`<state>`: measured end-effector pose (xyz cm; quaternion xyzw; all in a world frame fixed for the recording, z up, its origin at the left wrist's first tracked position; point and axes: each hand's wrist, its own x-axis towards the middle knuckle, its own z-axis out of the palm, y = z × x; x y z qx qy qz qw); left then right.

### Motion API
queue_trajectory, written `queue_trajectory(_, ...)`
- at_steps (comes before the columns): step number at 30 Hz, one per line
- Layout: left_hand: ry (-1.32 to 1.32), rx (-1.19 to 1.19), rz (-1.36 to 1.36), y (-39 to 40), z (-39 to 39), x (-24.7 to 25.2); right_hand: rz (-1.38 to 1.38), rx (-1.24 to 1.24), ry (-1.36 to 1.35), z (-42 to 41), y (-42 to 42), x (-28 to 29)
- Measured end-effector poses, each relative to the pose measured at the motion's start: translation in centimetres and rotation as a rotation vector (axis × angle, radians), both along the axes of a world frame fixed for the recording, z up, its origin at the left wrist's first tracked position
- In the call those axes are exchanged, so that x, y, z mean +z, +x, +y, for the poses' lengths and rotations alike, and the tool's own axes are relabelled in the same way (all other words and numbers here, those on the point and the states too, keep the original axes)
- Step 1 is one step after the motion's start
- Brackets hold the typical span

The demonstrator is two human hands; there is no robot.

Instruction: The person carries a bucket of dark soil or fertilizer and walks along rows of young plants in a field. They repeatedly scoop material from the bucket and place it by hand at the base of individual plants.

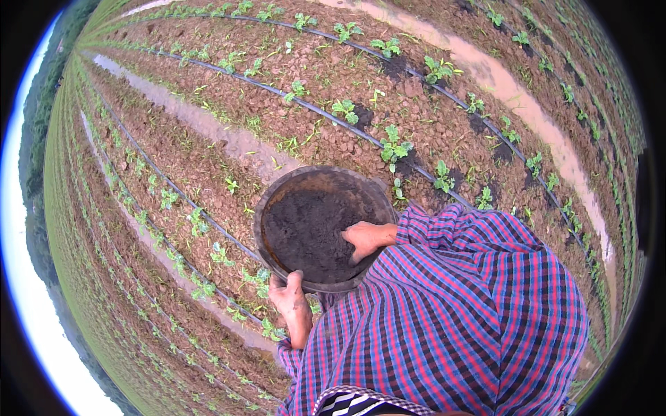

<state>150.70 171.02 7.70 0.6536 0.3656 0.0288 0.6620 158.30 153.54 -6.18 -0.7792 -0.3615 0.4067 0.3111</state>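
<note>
A round dark basin is held in front of my body, partly filled with a black, crumbly, soil-like material. My left hand grips the basin's near-left rim, with the thumb over the edge and the other fingers mostly hidden beneath it. Inside the basin, my right hand reaches into the black material near the right side. Its fingertips are buried, so whether they close on anything is hidden. A checked long sleeve covers the right arm up to the wrist.
Rows of leafy seedlings grow in brown soil beside black drip lines. Dark patches lie next to several plants. Muddy water stands in furrows between the beds. A seedling stands close to my left hand.
</note>
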Motion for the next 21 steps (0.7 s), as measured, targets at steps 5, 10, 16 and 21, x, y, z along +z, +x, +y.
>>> queue_trajectory(5, -0.029, -0.001, -0.029, 0.2, 0.3, 0.1, 0.014, -0.221, 0.138, -0.5, 1.7, 3.8)
queue_trajectory(10, -0.003, 0.04, -0.012, 0.4, 1.2, -0.4, 0.411, -0.553, 0.375, -1.1, 5.9, 4.9)
queue_trajectory(16, -0.005, 0.113, 0.03, 0.1, 3.1, 0.0, 0.584, -0.824, 0.381, -1.4, 16.3, 7.5)
queue_trajectory(21, 0.019, 0.128, 0.028, 1.4, 4.7, 0.0, 0.227, -1.082, 0.041, -0.1, 30.2, 0.7)
